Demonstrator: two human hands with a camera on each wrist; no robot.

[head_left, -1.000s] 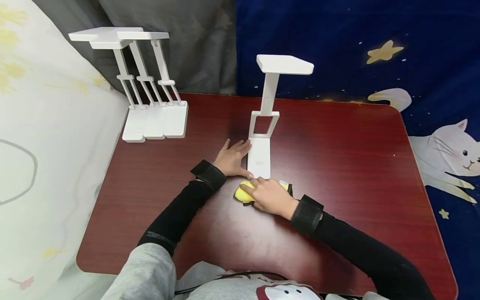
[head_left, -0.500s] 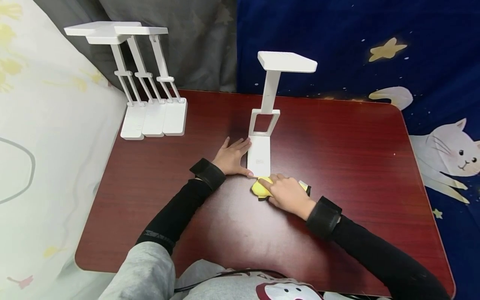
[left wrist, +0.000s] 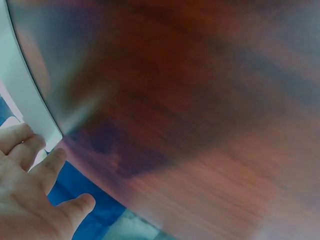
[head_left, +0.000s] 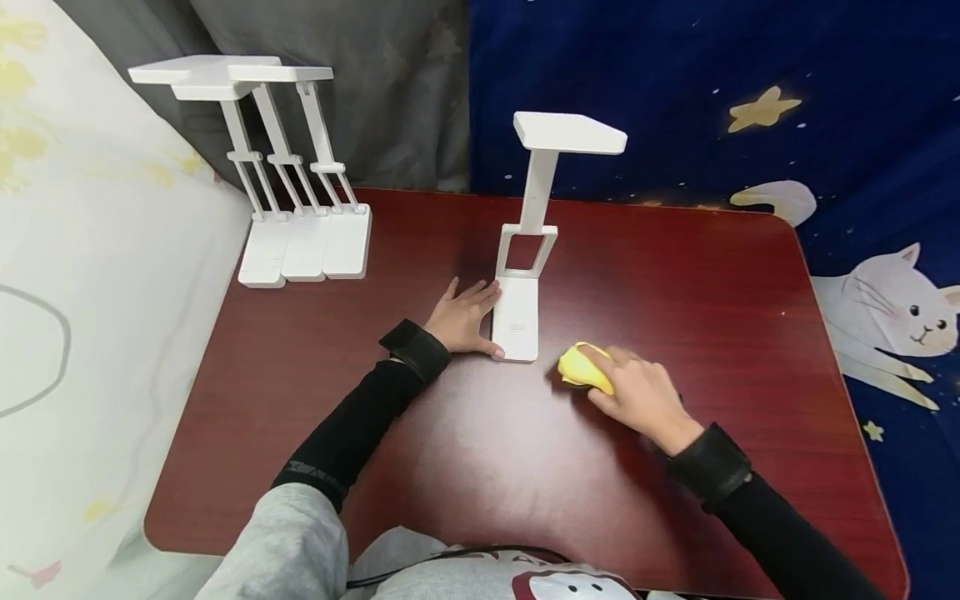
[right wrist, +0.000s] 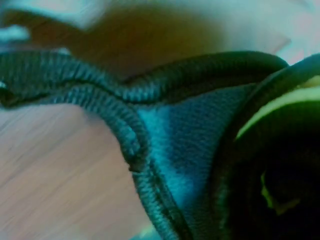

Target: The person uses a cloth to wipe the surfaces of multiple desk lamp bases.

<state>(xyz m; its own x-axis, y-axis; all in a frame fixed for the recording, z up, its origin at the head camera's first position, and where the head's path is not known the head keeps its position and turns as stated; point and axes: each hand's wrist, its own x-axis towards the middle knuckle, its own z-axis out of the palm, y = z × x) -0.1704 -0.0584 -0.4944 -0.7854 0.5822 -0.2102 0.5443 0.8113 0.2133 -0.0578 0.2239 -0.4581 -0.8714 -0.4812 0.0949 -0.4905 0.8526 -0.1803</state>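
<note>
A white desk lamp (head_left: 517,321) stands unfolded in the middle of the table, its flat head raised at the back. My left hand (head_left: 461,321) rests against the left side of its base, fingers spread and the thumb at the front corner. In the left wrist view the same hand (left wrist: 30,185) lies by the white base edge (left wrist: 27,75). To the right of the lamp, my right hand (head_left: 641,392) grips a bunched yellow cloth item (head_left: 581,367). The right wrist view shows dark ribbed edging (right wrist: 135,135) and bluish fabric close up, blurred.
Several more white desk lamps (head_left: 303,246) stand side by side at the table's back left. The reddish-brown table (head_left: 712,292) has rounded corners. A grey curtain (head_left: 390,108) and a dark blue curtain (head_left: 675,75) hang behind it, with a white curtain (head_left: 75,333) on the left.
My right hand has moved right with the yellow cloth item, from the front of the lamp base to a spot apart from it. My left hand stays at the base.
</note>
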